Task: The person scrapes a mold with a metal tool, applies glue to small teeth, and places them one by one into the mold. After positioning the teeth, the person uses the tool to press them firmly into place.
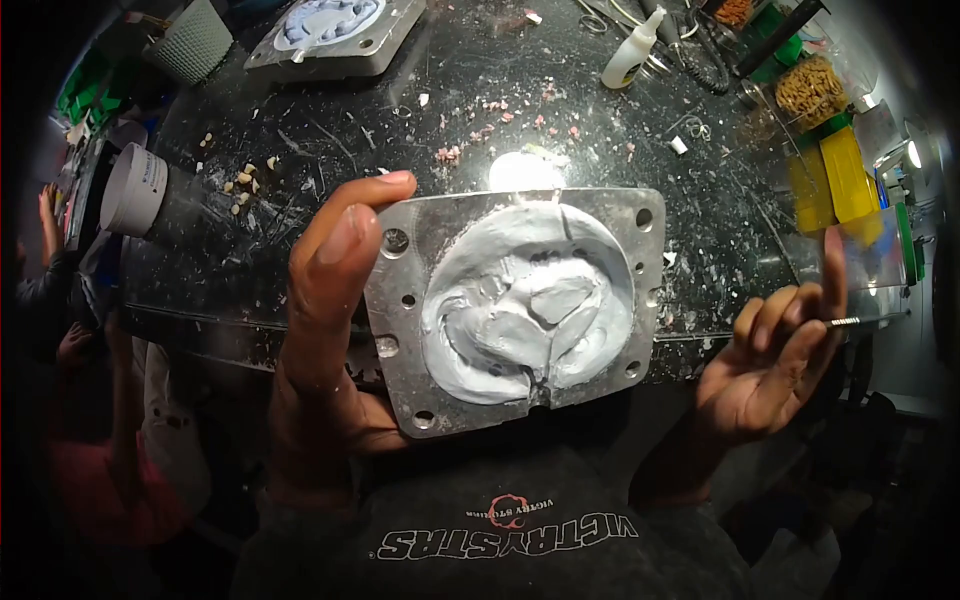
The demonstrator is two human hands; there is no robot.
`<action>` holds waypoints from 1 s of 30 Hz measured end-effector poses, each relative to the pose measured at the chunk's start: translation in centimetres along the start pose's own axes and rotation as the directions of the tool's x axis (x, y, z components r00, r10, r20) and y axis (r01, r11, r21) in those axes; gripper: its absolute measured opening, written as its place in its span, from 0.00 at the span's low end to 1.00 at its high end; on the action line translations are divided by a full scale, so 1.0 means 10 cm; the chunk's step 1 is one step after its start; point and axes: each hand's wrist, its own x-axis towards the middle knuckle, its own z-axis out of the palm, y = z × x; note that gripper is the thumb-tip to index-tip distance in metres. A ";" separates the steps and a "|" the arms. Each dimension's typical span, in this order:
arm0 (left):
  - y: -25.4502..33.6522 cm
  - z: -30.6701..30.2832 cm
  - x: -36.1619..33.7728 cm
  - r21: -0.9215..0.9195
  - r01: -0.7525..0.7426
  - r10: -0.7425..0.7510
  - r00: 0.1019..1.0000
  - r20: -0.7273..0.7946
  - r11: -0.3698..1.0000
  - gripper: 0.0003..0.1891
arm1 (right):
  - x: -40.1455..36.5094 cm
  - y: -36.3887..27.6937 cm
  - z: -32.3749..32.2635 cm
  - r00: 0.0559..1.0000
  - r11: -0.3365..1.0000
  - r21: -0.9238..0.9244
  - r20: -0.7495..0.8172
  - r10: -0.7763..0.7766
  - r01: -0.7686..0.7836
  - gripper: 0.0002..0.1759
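Note:
My left hand (325, 290) grips a metal denture flask half (405, 270) by its left side, thumb and fingers around the edge. The flask half is tilted towards me, above the bench's front edge. Inside it sits a white mould (510, 340) with curved ridges, hollows and a crack-like line at its top. Off to the right, my right hand (770, 365) pinches a thin metal hand tool (845, 322) with a ridged grip, its index finger pointing up. That tool is apart from the flask; its far end is hard to make out.
Another flask half (330, 60) lies at the back of the dark bench (330, 220). A dropper bottle (634, 50), white tub (135, 190), woven basket (190, 45) and yellow container (848, 175) stand around. Pink crumbs (490, 130) and tooth-like pieces (243, 182) are scattered. Another person's hand (50, 205) shows left.

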 end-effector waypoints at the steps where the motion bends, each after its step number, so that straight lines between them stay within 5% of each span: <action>1: 0.01 -0.01 0.00 0.004 0.001 -0.001 1.000 0.007 1.000 0.23 | -0.03 0.00 -0.05 0.997 0.997 -0.006 0.020 -0.081 0.081 0.34; 5: 0.19 0.01 -0.03 0.072 -0.056 0.060 0.997 -0.053 0.996 0.27 | -0.06 0.12 -0.44 0.993 0.983 -0.175 -0.089 -0.078 0.062 0.33; 7: 0.33 0.06 -0.05 0.126 -0.103 0.117 0.987 -0.108 0.987 0.29 | -0.05 0.15 -0.55 0.994 0.982 0.185 0.087 -0.064 0.047 0.34; 9: 0.47 0.17 -0.09 0.189 -0.149 0.180 0.971 -0.155 0.971 0.31 | -0.07 0.14 -0.48 0.994 0.977 0.201 0.071 -0.088 0.073 0.36; 11: 0.57 0.28 -0.12 0.242 -0.187 0.236 0.952 -0.193 0.952 0.33 | -0.09 0.11 -0.36 0.993 0.994 0.005 -0.035 -0.113 0.113 0.37; 16: 0.65 0.47 -0.13 0.310 -0.214 0.305 0.909 -0.284 0.926 0.40 | -0.10 0.15 -0.34 0.978 0.982 -0.034 -0.089 -0.188 0.186 0.37; 17: 0.63 0.47 -0.11 0.295 -0.209 0.293 0.914 -0.280 0.933 0.41 | -0.07 0.19 -0.40 0.976 0.975 0.047 -0.052 -0.213 0.215 0.38; 18: 0.55 0.21 -0.04 0.172 -0.302 0.317 0.946 -0.066 0.938 0.50 | -0.04 0.15 -0.37 0.995 0.997 -0.009 -0.070 -0.071 0.071 0.37; 19: 0.65 0.22 -0.08 0.383 -0.283 0.295 0.955 0.027 0.879 0.54 | 0.02 0.13 -0.46 0.993 0.990 0.138 0.112 0.024 -0.039 0.36; 20: 0.64 0.25 -0.11 0.434 -0.271 0.289 0.957 0.026 0.859 0.62 | 0.05 0.13 -0.39 0.997 0.992 -0.128 0.067 0.023 -0.014 0.33; 21: 0.63 0.39 -0.11 0.234 -0.215 0.245 0.963 -0.109 0.948 0.67 | 0.09 0.11 -0.31 1.000 0.921 -0.389 0.024 0.003 0.007 0.31; 22: 0.73 0.23 -0.06 0.348 -0.255 0.259 0.965 0.037 0.902 0.58 | 0.17 0.01 -0.40 0.956 0.728 -0.658 0.294 0.014 0.192 0.25; 24: 0.82 0.13 -0.04 0.433 -0.228 0.204 0.974 0.103 0.872 0.64 | 0.27 0.02 -0.57 0.934 0.438 -0.878 0.301 0.191 0.193 0.22; 25: 0.84 0.13 -0.02 0.486 -0.185 0.135 0.981 0.137 0.854 0.67 | 0.29 0.09 -0.69 0.924 0.197 -0.954 0.274 0.267 0.226 0.21; 29: 0.87 0.15 -0.02 0.529 -0.200 0.133 0.978 0.163 0.825 0.69 | 0.26 0.12 -0.74 0.898 0.180 -0.911 0.402 0.180 0.372 0.23; 30: 0.88 0.15 -0.03 0.526 -0.213 0.180 0.977 0.113 0.823 0.68 | 0.17 0.03 -0.59 0.905 0.268 -0.875 0.425 0.023 0.404 0.24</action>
